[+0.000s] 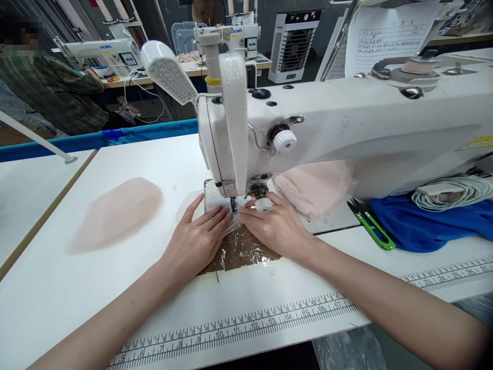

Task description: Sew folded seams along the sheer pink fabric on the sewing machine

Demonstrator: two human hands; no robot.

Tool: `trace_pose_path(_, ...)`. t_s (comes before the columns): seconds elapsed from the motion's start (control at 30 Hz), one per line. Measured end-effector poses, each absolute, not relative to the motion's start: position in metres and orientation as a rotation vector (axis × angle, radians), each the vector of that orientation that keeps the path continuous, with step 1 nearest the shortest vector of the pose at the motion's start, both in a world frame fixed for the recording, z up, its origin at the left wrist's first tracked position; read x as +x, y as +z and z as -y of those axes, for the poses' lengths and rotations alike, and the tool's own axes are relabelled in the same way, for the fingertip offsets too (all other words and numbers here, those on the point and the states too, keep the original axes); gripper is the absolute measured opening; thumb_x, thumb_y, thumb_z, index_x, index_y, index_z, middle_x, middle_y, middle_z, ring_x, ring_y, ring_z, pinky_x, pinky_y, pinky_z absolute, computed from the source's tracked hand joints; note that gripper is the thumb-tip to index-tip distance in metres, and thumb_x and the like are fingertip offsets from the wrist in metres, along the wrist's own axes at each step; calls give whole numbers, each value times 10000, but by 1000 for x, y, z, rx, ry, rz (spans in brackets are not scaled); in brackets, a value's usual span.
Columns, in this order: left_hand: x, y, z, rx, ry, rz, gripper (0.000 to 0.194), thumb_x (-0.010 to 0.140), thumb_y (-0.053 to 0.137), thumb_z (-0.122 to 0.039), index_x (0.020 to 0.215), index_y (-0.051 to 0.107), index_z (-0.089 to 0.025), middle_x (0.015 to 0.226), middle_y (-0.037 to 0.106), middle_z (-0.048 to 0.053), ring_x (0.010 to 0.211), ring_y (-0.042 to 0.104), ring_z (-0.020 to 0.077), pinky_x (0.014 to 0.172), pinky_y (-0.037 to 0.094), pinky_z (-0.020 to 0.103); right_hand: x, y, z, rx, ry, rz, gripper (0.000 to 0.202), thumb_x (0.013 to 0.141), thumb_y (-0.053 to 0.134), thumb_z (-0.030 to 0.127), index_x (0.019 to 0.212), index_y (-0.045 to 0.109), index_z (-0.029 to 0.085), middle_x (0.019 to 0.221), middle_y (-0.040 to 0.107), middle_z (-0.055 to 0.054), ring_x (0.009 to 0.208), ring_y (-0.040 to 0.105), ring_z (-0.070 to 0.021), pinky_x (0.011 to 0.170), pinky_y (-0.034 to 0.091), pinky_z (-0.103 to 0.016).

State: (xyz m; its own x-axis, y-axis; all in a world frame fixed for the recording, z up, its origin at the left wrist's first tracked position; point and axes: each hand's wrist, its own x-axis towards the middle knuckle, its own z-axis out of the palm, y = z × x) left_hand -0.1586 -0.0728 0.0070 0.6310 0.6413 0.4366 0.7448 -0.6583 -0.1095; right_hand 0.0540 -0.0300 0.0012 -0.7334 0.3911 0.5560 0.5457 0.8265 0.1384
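A white sewing machine (pixel 339 118) stands across the table, its presser foot (pixel 233 204) down between my hands. My left hand (pixel 198 236) lies flat with fingers spread, pressing a sheer pale fabric (pixel 227 229) just left of the foot. On the right, my right hand (pixel 275 226) has its fingers drawn together at the fabric's edge by the foot; the fingertips are partly behind the white knob. A sheer pink fabric piece (pixel 119 213) rests on the table to the left. More pink pieces (pixel 316 187) are piled behind my right hand, under the machine arm.
Green-handled snips (pixel 373 226) lie by a blue cloth (pixel 431 221) and a coiled cord (pixel 454 192) at right. A printed ruler (pixel 246 329) runs along the front edge of the table. A person (pixel 57 87) works at another machine, back left.
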Motion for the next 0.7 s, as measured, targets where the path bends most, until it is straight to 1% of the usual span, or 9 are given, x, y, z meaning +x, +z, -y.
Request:
trace_pose_path(0.2,-158,6,75,-2570,-524,1118,313,949,430,-164,1218,587,-132,1177,672,98,1118,624,234,1129,278,531,54,1,29,-703,-416,2497,233,883,506,51,879,697,184,895,741,-1,750,608,-158,819,417,-337)
trace_pose_path(0.27,-159,6,76,-2579,-542,1145,332,953,463,-271,1230,578,-128,1203,658,107,1150,602,239,1129,288,511,54,2,29,-710,-411,2506,231,885,503,58,887,695,187,909,740,-5,756,608,-158,819,418,-336)
trace_pose_path(0.43,-163,11,79,-2581,-477,1263,609,911,447,-552,1306,512,-94,1319,568,161,1226,526,297,1091,308,517,54,2,30,-738,-360,2487,270,847,471,25,922,689,165,926,734,-27,791,607,-167,851,406,-342)
trace_pose_path(0.47,-164,12,80,-2573,-448,1271,643,895,436,-596,1299,522,-103,1299,584,163,1184,550,311,1058,331,525,54,2,31,-737,-350,2479,281,839,461,16,928,686,159,925,732,-32,792,605,-168,861,402,-346)
trace_pose_path(0.53,-165,16,81,-2559,-450,1242,626,875,424,-639,1202,601,-135,1120,676,140,963,635,292,942,397,514,52,2,36,-722,-332,2451,297,836,445,2,935,678,156,920,729,-36,785,598,-164,861,401,-348)
trace_pose_path(0.57,-165,18,81,-2550,-483,1214,557,881,436,-616,1111,647,-154,978,705,107,823,644,257,871,422,488,51,2,39,-708,-316,2435,291,846,441,4,930,674,157,909,728,-35,785,596,-162,851,404,-343)
trace_pose_path(0.63,-166,21,81,-2510,-583,1171,342,911,485,-462,924,680,-182,744,681,36,645,604,193,764,437,427,48,2,46,-652,-256,2430,266,881,439,29,926,665,162,888,722,-28,816,595,-158,827,416,-322)
trace_pose_path(0.67,-166,23,80,-2491,-624,1159,244,915,503,-355,888,676,-185,718,675,22,646,606,182,751,440,407,47,2,49,-617,-216,2451,258,898,436,43,945,660,162,901,718,-27,853,597,-157,833,422,-312)
trace_pose_path(0.7,-167,23,79,-2483,-643,1148,183,908,507,-261,907,671,-180,770,696,27,711,631,188,773,448,402,45,2,52,-589,-178,2483,257,910,431,53,978,654,160,938,713,-32,902,596,-157,855,426,-305)
